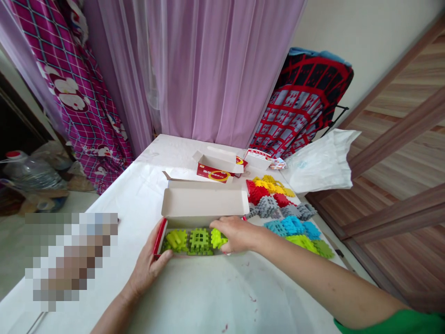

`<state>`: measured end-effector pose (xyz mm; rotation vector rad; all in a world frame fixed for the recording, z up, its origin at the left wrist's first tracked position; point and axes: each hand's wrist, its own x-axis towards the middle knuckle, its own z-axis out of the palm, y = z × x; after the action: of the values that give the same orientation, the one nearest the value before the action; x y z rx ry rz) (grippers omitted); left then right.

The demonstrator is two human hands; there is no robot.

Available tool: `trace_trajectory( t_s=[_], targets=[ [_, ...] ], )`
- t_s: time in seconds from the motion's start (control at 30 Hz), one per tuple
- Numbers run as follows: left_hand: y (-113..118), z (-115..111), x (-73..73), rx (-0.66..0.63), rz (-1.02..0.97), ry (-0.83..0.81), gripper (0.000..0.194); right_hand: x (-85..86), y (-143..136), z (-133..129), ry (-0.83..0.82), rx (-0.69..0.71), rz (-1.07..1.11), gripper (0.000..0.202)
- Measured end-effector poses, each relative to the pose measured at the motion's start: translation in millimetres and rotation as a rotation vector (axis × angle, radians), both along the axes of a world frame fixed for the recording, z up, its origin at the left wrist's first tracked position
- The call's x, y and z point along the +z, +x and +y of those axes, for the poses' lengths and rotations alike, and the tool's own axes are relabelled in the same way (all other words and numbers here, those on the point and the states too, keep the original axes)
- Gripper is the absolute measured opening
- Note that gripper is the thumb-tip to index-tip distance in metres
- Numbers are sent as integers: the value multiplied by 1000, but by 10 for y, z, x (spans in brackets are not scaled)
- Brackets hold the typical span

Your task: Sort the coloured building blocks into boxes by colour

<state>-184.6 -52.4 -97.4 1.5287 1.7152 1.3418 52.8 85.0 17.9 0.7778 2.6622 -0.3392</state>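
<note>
An open cardboard box [205, 202] with a red outer side lies in front of me, its pale lid flap raised at the back. Inside it sit lime-green interlocking blocks [200, 241] in a row. My left hand [149, 262] grips the box's left end, thumb at the front edge and fingers behind the red side. At the right end of the row, my right hand [238, 234] is closed on a lime-green block [217, 238], reaching down into the box. The palm hides part of that block and the box's right corner.
Right of the box lie groups of blocks: yellow [271, 184], red [257, 192], grey [269, 206], blue [292, 226] and green [309, 244]. Behind stand an open red carton [213, 174] and a white carton [259, 160]. A white plastic bag [320, 162] hangs over the table's right edge.
</note>
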Motion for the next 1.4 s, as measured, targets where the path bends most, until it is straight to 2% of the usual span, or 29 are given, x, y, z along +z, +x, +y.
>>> trace_trajectory(
  t_s=[0.2, 0.4, 0.53, 0.7, 0.8, 0.9, 1.0, 1.1, 1.2, 1.27, 1.33, 1.4],
  targets=[
    [-8, -6, -1, -33, -26, -11, 78, -84, -100, -18, 61, 79, -78, 56],
    [14, -1, 27, -32, -49, -7, 81, -154, -154, -61, 61, 64, -152, 58],
    [32, 4, 44, -10, -55, -6, 80, -135, -145, -66, 28, 27, -142, 59],
    [29, 0, 33, -8, -38, -2, 78, -87, -50, -4, -91, -17, -24, 71],
    [31, -5, 46, 0, -28, 2, 76, -51, 63, 27, -92, -35, 15, 57],
    [39, -2, 83, 7, -3, 14, 73, -27, 166, 39, -14, -117, -4, 44],
    [34, 5, 103, 22, 29, 21, 72, -40, 186, 18, 29, -188, -58, 41],
    [-1, 0, 64, 34, 55, 12, 70, -37, 125, -45, 17, -173, -75, 41],
    [-72, 1, -52, 48, 78, 27, 70, 71, 121, -86, 41, -189, -43, 42],
    [-123, 22, -155, 67, 75, 25, 70, 218, 256, -59, 65, -245, 59, 41],
    [-161, 49, -247, 77, 66, 3, 70, 401, 550, 10, 97, -334, 207, 35],
    [-178, 69, -306, 85, 65, -4, 68, 564, 985, 96, 160, -466, 303, 27]
  ],
)
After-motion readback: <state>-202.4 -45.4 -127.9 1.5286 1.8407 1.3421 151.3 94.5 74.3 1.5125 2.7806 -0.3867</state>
